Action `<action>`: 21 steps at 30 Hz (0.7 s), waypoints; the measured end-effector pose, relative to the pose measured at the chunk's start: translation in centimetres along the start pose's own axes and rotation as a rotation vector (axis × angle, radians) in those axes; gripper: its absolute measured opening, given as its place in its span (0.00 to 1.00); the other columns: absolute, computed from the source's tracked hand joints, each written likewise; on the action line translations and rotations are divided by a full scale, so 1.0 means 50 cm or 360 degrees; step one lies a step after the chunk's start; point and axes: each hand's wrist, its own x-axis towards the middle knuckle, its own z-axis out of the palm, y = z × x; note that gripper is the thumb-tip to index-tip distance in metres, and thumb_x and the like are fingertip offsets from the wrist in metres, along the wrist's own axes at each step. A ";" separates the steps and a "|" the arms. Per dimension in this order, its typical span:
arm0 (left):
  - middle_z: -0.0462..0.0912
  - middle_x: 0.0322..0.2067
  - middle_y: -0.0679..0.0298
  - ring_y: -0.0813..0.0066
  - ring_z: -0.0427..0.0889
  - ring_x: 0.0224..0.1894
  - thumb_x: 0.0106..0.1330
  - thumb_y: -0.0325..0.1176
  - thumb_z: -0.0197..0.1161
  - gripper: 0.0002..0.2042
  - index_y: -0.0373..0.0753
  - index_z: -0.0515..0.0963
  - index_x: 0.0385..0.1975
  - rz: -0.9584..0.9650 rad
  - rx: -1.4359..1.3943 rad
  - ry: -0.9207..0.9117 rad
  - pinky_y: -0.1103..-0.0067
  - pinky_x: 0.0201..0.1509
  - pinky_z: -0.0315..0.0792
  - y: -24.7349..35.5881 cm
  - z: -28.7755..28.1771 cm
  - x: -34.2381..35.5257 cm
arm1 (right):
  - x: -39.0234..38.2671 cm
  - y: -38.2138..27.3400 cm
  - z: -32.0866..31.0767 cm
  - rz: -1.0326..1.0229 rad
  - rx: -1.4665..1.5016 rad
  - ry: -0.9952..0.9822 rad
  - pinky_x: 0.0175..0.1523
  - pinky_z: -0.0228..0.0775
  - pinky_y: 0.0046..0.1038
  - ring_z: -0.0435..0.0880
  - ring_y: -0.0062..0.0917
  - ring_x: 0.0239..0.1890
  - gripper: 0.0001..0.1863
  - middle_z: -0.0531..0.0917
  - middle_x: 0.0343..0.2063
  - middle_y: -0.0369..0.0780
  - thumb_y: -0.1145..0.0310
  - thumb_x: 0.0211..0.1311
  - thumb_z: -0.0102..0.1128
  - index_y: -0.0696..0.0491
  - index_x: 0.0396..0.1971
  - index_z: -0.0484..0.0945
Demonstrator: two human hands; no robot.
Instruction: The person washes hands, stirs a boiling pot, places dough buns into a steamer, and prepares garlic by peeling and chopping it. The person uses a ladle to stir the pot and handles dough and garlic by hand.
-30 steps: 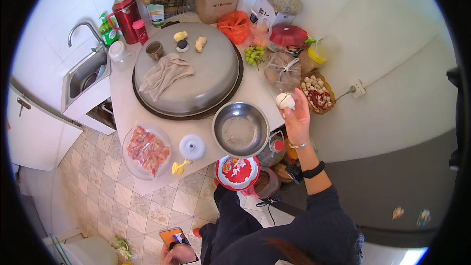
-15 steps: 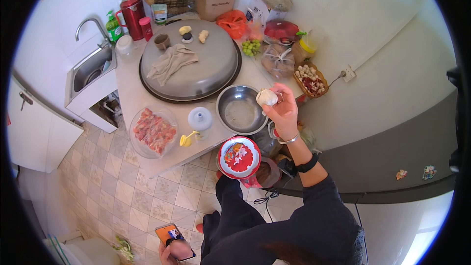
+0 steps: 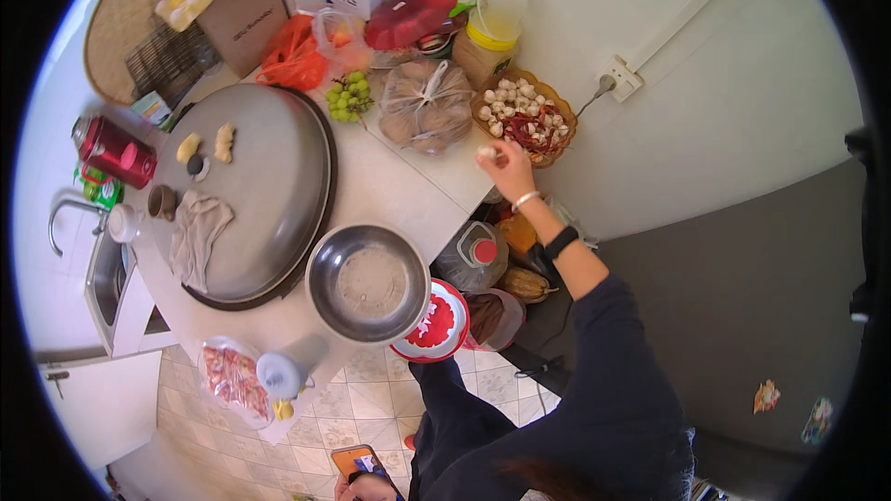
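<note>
My right hand [image 3: 512, 173] is closed in a pinch around a garlic bulb [image 3: 487, 154], just at the near edge of a basket [image 3: 482, 118] filled with garlic bulbs and dried red chillies [image 3: 536, 130]. The fingers partly cover the held bulb. Low in the picture my left hand [image 3: 367, 488] grips a phone [image 3: 355, 461] with a lit orange screen; its lower part is cut off by the frame. A wide steel bowl [image 3: 368, 284] stands on the counter, left of my right forearm.
A bag of round brown items [image 3: 427, 111], green grapes [image 3: 349, 98] and a lidded jar [image 3: 492, 32] stand near the basket. A big grey lid [image 3: 269, 186] carries ginger and a cloth [image 3: 199, 232]. Below the counter edge are a red-and-white basin [image 3: 434, 325] and a plastic jug [image 3: 471, 258].
My right hand, still holding the garlic bulb, has moved from above the steel bowl out to the garlic basket. The view has swung right. My left hand still holds the phone.
</note>
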 end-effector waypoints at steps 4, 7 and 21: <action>0.80 0.37 0.55 0.66 0.81 0.38 0.57 0.40 0.58 0.27 0.29 0.67 0.53 -0.0095 0.0091 0.0000 0.73 0.44 0.75 0.038 0.086 0.061 | 0.160 0.124 0.027 -0.0077 -0.0313 0.0195 0.39 0.74 0.29 0.80 0.29 0.31 0.16 0.77 0.31 0.40 0.62 0.53 0.67 0.56 0.39 0.80; 0.80 0.37 0.55 0.66 0.81 0.38 0.57 0.40 0.57 0.27 0.29 0.67 0.53 -0.0168 0.0149 0.0009 0.73 0.44 0.75 0.062 0.127 0.110 | 0.231 0.174 0.042 -0.0016 -0.0515 0.0182 0.41 0.73 0.34 0.80 0.36 0.33 0.15 0.80 0.31 0.42 0.60 0.56 0.61 0.55 0.37 0.80; 0.80 0.35 0.55 0.66 0.81 0.36 0.58 0.40 0.57 0.27 0.29 0.67 0.53 -0.0370 0.0256 0.0050 0.72 0.43 0.75 0.085 0.185 0.237 | 0.408 0.373 -0.023 0.0634 -0.1139 0.0189 0.63 0.53 0.50 0.66 0.40 0.60 0.26 0.76 0.52 0.42 0.58 0.54 0.66 0.49 0.52 0.74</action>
